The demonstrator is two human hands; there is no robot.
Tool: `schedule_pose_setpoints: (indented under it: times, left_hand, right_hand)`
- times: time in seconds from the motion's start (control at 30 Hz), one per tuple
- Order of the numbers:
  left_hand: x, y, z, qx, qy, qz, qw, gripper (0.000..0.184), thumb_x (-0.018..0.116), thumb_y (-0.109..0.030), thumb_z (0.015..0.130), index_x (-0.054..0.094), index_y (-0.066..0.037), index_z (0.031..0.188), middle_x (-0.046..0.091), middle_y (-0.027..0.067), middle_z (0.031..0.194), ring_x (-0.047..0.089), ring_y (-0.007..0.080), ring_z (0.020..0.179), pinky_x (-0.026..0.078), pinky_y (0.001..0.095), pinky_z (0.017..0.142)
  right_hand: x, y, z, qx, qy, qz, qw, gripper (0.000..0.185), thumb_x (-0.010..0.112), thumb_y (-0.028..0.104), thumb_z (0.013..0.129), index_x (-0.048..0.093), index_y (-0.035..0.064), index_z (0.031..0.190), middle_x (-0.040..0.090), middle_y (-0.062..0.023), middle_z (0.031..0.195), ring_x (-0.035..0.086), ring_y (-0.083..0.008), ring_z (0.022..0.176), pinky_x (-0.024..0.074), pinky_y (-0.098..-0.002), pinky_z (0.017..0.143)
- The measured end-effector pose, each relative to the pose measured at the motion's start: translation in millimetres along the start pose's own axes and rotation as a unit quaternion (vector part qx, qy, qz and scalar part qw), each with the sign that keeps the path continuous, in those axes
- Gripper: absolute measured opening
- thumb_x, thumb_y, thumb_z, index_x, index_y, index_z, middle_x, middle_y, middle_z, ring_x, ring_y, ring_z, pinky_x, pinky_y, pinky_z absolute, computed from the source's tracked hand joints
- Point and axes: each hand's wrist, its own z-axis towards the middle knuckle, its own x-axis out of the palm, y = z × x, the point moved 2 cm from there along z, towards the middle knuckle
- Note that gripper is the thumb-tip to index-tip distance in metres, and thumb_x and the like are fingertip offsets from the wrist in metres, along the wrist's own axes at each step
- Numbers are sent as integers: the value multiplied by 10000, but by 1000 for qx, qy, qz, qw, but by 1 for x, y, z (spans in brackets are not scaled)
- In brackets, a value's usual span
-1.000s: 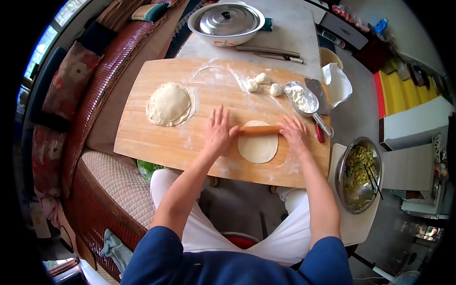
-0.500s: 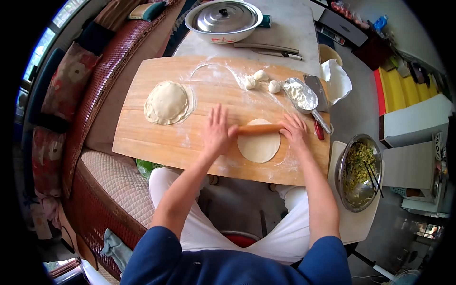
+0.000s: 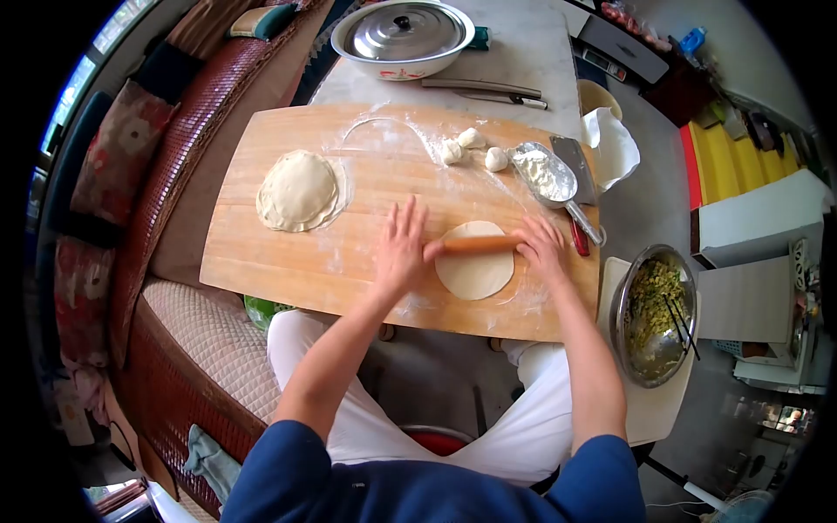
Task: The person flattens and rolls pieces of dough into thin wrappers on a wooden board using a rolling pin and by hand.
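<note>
Steadily outstretched, the left hand's fingers are slightly parted, its thumb against the left end of the rolling pin; the right hand, fingers also extended, covers the right end. The pin lies across a dough round on a floured board. Far left stands a red sofa. Hands hide both pin ends.

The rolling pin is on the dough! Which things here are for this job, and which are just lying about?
Probably for the job:
rolling pin
flat dough
stacked dough
dough balls
flour scoop
wooden board

Probably just lying about:
flowery cushion
blue bottle
cloth
</note>
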Motion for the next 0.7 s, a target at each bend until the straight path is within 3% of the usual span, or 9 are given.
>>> schedule_pose_setpoints:
  times: [0.07,0.17,0.3,0.37,0.47,0.53,0.63,0.7]
  left_hand:
    - [-7,-21,-52,67,41,-23,997,773,725,-351,853,393,-112,1509,285,136,1614,254,410,1478,301,509,1171]
    - [-19,-29,-123,153,158,-39,975,849,695,-526,821,386,-172,1529,286,124,1615,247,418,1481,245,562,1188]
    - [-7,-1,-52,13,80,3,997,734,631,-460,915,378,-138,1525,269,136,1621,218,420,1486,252,531,1193]
    - [5,21,2,-25,-18,-14,999,692,634,-382,938,376,-105,1517,261,147,1621,213,424,1485,266,496,1192]
    - [11,18,26,-44,-52,-2,998,727,659,-428,904,410,-80,1493,296,153,1605,243,432,1469,313,489,1161]
    - [12,0,-10,25,-33,-27,999,717,675,-411,895,425,-86,1484,312,154,1597,264,421,1465,317,502,1155]
    - [-4,-29,-104,113,109,-31,987,841,749,-474,805,421,-149,1507,321,117,1602,271,437,1464,287,567,1159]
    - [-11,-29,-117,115,117,-18,986,830,736,-477,819,413,-160,1514,314,115,1606,262,438,1466,273,569,1167]
  right_hand:
    - [-9,5,-43,-22,17,19,999,297,718,286,868,707,257,1163,534,-22,1457,407,-330,1401,257,-518,1181]
    - [-28,32,-71,-37,36,5,999,337,751,263,835,706,259,1170,532,-22,1459,400,-349,1404,252,-528,1182]
    - [-22,47,-18,-62,9,-67,996,345,742,272,843,705,254,1185,545,-24,1446,401,-328,1407,263,-511,1182]
    - [-10,25,17,-34,-9,-50,998,334,727,280,856,705,248,1188,561,-25,1428,414,-308,1401,273,-492,1180]
    - [1,1,17,-15,-37,-38,998,325,714,293,866,705,238,1186,582,-26,1402,430,-282,1393,283,-463,1178]
    - [5,-14,-12,-8,-30,-15,999,349,735,294,845,704,234,1188,586,-25,1394,441,-299,1384,288,-484,1170]
    - [-24,26,-70,-38,31,-13,999,383,760,289,820,703,242,1195,580,-28,1399,443,-324,1372,293,-519,1153]
    - [-33,43,-62,-43,34,-24,998,385,764,275,817,703,244,1196,576,-28,1402,441,-335,1369,293,-539,1144]
